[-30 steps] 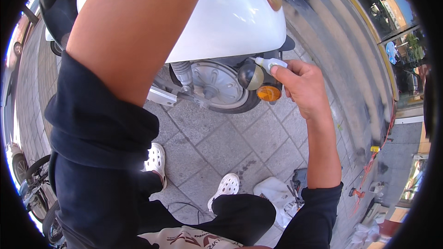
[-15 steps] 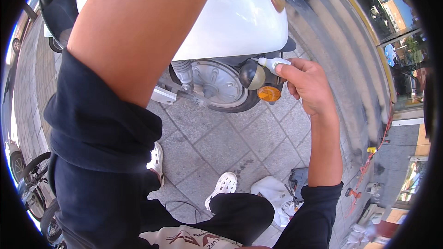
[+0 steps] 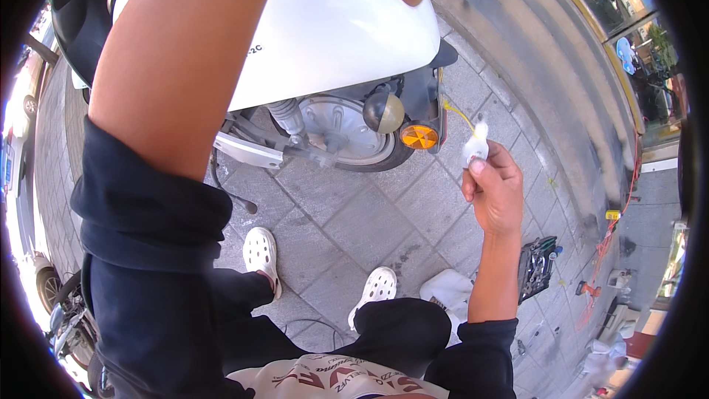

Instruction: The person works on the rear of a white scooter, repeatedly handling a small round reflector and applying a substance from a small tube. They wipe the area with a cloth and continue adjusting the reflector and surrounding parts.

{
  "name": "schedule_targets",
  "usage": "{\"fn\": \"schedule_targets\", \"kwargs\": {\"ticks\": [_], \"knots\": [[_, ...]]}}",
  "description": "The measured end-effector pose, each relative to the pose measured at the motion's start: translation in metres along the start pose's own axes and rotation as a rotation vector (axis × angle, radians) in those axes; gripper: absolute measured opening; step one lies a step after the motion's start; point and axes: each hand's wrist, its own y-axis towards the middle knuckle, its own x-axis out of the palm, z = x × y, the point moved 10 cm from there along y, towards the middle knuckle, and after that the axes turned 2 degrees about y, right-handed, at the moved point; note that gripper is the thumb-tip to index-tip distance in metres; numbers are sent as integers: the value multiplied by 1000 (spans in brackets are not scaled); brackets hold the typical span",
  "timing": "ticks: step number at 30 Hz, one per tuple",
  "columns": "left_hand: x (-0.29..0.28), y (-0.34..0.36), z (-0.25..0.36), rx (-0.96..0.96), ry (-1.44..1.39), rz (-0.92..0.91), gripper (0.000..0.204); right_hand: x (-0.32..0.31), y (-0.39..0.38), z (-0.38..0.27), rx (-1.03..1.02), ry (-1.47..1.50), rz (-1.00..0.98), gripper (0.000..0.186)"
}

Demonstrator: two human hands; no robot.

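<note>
My right hand (image 3: 497, 188) grips a small white squeeze bottle (image 3: 475, 146), right of the scooter's rear. A thin yellow strand (image 3: 459, 113) stretches between that bottle's tip area and the dark rear fender (image 3: 427, 89). Left of the bottle are an orange round reflector (image 3: 419, 137), a black-and-tan ball-shaped fitting (image 3: 382, 112) and the rear wheel (image 3: 340, 125) below the white body panel (image 3: 332, 29). My left forearm crosses the panel and leaves the top edge; that hand is out of sight.
A tool case (image 3: 537, 267) and white bag (image 3: 443, 288) lie on the paving beside my feet. Curved steps (image 3: 532, 66) run along the right toward glass doors, with an orange cord (image 3: 620, 229) nearby. A bicycle or motorbike (image 3: 70, 314) stands at lower left.
My right hand and the bottle have moved down and rightward, away from the ball fitting. The yellow strand now shows between bottle and fender. The scooter sits slightly further left in view.
</note>
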Motion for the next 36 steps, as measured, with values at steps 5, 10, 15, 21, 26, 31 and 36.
{"fn": "schedule_targets", "kwargs": {"ticks": [5, 10, 15, 21, 26, 31, 36], "knots": [[11, 10, 4, -33, 17, -84, 48, -70, -40, 75, 26, -139, 88, 34], [9, 11, 6, 79, 0, -80, 43, -118, -81, 137, 199, -331, 222, 32], [0, 5, 4, 27, -53, -35, 45, -66, -76, 95, 62, -337, 200, 31], [-2, 10, 11, 19, -32, -37, 51, -48, -52, 44, -262, -555, 127, 32], [-20, 5, 24, -16, -29, -18, 53, -106, -59, 137, 34, -332, 303, 31], [-24, 11, 35, -37, -17, -125, 57, -175, -95, 249, 173, -685, 447, 36], [-29, 16, 46, -65, 58, -149, 65, -222, -140, 317, 313, -942, 552, 37]]}}
